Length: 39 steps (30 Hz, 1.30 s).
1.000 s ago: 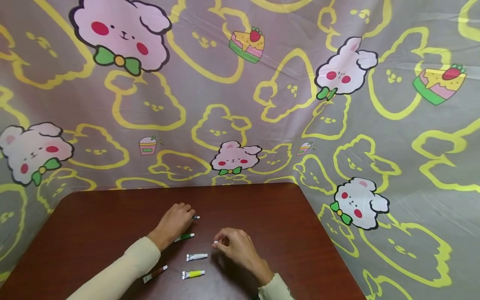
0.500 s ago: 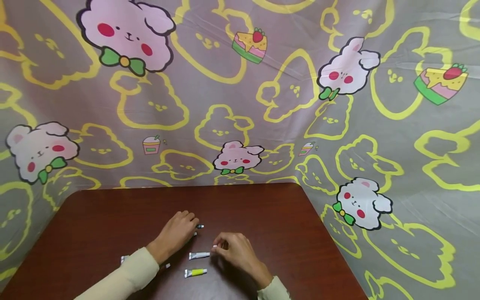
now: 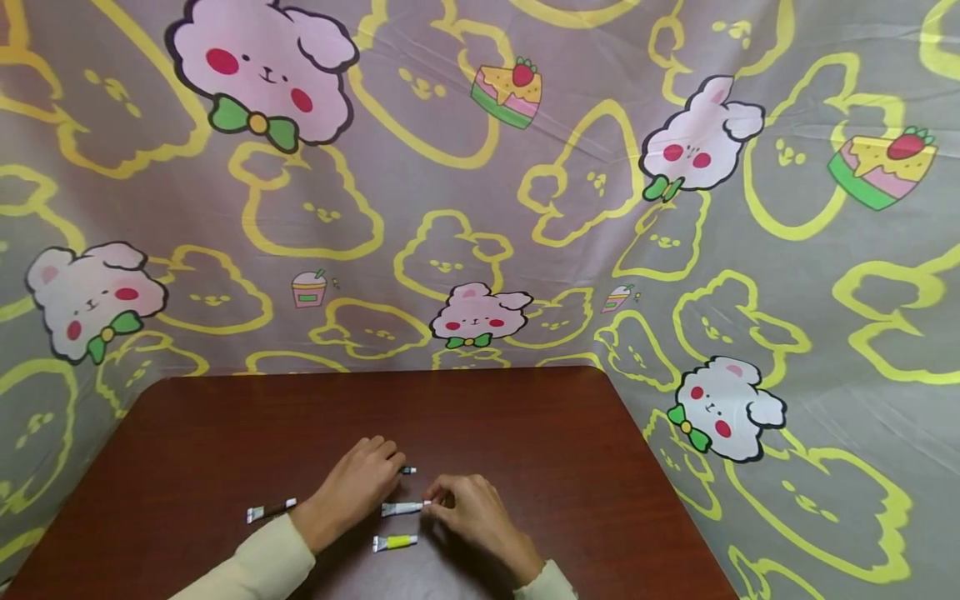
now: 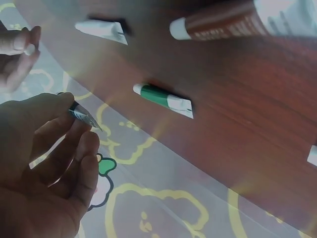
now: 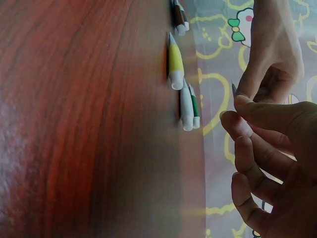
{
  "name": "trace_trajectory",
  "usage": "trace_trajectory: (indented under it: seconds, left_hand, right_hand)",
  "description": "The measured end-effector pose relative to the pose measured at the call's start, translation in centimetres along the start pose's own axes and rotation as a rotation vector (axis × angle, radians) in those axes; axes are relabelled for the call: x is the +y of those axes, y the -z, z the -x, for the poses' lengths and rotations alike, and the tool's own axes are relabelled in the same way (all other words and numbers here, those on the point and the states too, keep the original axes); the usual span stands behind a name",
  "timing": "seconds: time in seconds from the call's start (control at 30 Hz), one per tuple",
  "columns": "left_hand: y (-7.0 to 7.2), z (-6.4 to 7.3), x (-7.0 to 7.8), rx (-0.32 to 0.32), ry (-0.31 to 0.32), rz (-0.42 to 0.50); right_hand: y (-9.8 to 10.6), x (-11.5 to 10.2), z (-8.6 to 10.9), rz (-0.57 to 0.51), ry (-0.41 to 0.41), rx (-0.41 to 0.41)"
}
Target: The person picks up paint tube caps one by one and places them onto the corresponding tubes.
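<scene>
My left hand (image 3: 363, 479) holds a small dark paint tube (image 4: 85, 116) between thumb and fingers above the table. In the head view, only the tube's white-tipped end shows past the fingers. To its right, my right hand (image 3: 480, 517) pinches a small white cap (image 4: 30, 49) between thumb and fingertips. A white paint tube (image 3: 402, 508) lies on the table close to the right fingertips, and a yellow one (image 3: 395, 542) lies nearer me. The green tube (image 4: 161, 97) is hidden by my left hand in the head view.
A dark brown tube (image 3: 272, 510) lies left of my left forearm. The reddish-brown tube (image 4: 223, 22) shows large in the left wrist view. The dark red wooden table (image 3: 517, 417) is backed by a bear-patterned cloth (image 3: 555, 275).
My left hand has come nearer me with the dark tube, covering the green tube in the head view. The right hand has shifted slightly nearer, still pinching the cap.
</scene>
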<state>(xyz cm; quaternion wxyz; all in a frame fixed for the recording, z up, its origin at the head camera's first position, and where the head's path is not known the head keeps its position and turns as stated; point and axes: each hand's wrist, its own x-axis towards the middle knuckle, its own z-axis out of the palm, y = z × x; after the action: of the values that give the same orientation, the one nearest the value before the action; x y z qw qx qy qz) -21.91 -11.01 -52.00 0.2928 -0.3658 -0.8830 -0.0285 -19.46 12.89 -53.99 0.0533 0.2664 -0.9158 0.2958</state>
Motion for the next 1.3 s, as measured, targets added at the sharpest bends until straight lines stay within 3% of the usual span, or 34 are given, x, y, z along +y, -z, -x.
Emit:
trace_trajectory:
  seconds: [0.3,0.63,0.8,1.03,1.3]
  left_hand:
    - [0.3,0.8,1.4,-0.005,0.004,0.027]
    - [1.0,1.4,2.4,-0.054,0.028,0.053]
    - [1.3,1.8,2.7,-0.015,0.016,0.054]
    - [0.9,2.2,3.0,0.065,-0.047,0.042]
    - [0.8,2.8,3.3,0.073,-0.047,0.044]
  right_hand:
    - [-0.5,-0.2,0.4,-0.005,-0.021,-0.035]
    - [-0.9,-0.3,0.5,-0.011,-0.03,-0.027]
    - [-1.0,-0.2,0.4,-0.015,-0.026,-0.013]
    - [-1.0,-0.3,0.2,0.002,-0.012,0.004]
    - [-1.1,-0.5,0.3,-0.007,-0.032,-0.013]
